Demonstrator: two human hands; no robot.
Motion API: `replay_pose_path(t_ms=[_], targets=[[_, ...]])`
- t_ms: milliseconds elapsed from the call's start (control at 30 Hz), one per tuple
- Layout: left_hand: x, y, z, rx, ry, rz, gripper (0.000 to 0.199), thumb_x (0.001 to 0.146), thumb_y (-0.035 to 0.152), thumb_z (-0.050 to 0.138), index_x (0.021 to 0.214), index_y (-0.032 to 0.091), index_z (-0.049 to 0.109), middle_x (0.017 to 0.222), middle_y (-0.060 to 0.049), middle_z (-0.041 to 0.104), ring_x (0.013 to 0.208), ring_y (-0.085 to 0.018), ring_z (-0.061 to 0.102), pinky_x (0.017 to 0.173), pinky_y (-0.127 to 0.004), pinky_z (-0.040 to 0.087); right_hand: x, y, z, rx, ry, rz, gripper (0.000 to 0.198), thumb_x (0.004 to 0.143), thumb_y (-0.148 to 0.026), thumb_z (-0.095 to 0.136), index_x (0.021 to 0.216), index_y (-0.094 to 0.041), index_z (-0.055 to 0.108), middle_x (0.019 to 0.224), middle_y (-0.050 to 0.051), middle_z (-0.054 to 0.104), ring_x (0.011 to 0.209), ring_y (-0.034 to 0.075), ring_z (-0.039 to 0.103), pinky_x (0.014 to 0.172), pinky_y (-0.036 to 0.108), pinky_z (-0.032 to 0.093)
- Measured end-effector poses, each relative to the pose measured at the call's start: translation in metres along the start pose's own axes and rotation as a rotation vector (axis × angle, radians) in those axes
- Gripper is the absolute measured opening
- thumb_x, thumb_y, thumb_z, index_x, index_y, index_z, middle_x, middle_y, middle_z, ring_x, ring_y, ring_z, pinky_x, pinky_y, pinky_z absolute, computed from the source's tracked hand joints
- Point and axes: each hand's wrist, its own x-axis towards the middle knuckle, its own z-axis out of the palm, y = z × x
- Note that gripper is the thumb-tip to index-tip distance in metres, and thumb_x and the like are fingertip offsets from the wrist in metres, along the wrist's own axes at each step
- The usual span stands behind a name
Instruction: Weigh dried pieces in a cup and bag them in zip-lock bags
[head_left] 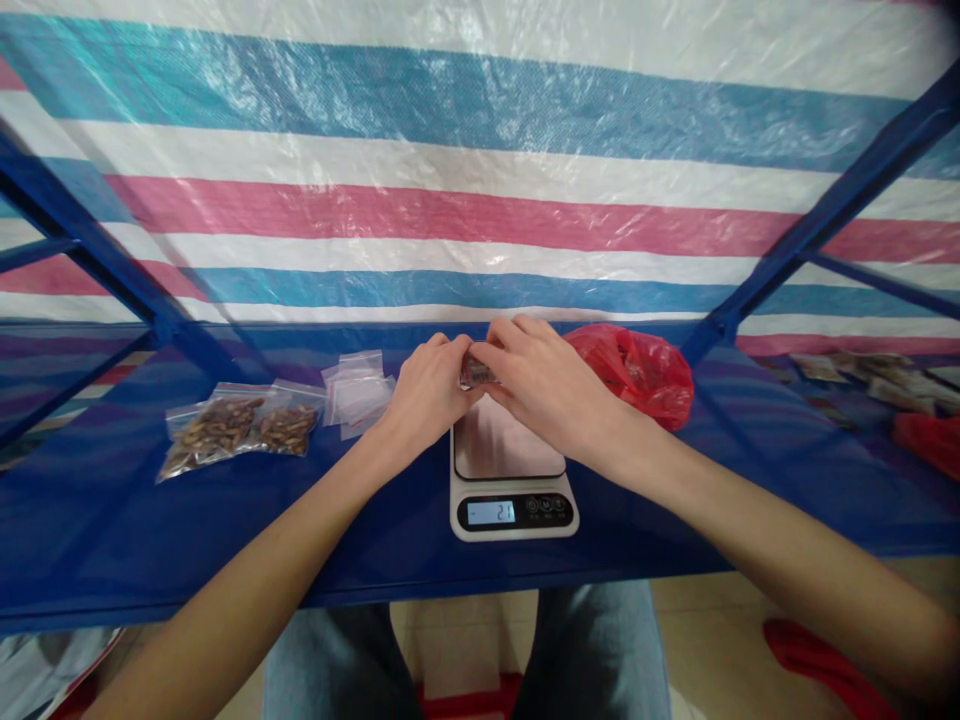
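Note:
Over the back of a white kitchen scale with a lit display, both hands pinch a small clear zip bag. Some dark contents show through it. My left hand grips the bag's left side, fingers bent. From the right, my right hand has its thumb and fingers closed on the other side. Most of the bag is hidden behind the fingers. A red plastic bag sits just behind and right of my right hand. Left of my left hand lies a loose stack of flat zip bags.
Two filled zip bags with brown pieces lie on the blue shelf at left. Blue metal posts slant up on both sides. Striped plastic sheeting hangs behind. Further packets lie beyond the right post.

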Motion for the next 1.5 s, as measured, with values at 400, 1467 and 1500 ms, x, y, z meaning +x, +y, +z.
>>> replay_pose_path(t_ms=[400, 1467, 1500], targets=[[-0.001, -0.006, -0.007, -0.809, 0.069, -0.117, 0.015, 0.074, 0.022, 0.074, 0.085, 0.015, 0.068, 0.072, 0.002, 0.064, 0.065, -0.012, 0.054, 0.057, -0.023, 0.041, 0.018, 0.018, 0.002, 0.404, 0.132, -0.315, 0.039, 0.098, 0.002, 0.043, 0.120, -0.018, 0.069, 0.122, 0.010, 0.062, 0.111, 0.023, 0.059, 0.095, 0.038, 0.050], [-0.034, -0.020, -0.024, -0.664, -0.090, -0.201, 0.013, 0.089, 0.028, 0.074, 0.095, 0.022, 0.064, 0.083, 0.002, 0.068, 0.068, -0.014, 0.060, 0.064, -0.026, 0.047, -0.040, -0.001, 0.035, 0.878, 0.699, 0.312, 0.027, 0.097, -0.024, 0.070, 0.122, -0.033, 0.067, 0.116, 0.009, 0.070, 0.107, 0.030, 0.070, 0.092, 0.049, 0.061], [-0.032, -0.029, -0.025, -0.717, -0.079, -0.209, 0.017, 0.091, 0.031, 0.075, 0.098, 0.022, 0.062, 0.086, 0.001, 0.069, 0.071, -0.014, 0.062, 0.067, -0.026, 0.048, -0.040, 0.008, 0.034, 0.949, 0.767, 0.403, 0.019, 0.098, -0.027, 0.069, 0.116, -0.032, 0.066, 0.112, 0.009, 0.070, 0.102, 0.028, 0.070, 0.090, 0.048, 0.061]])
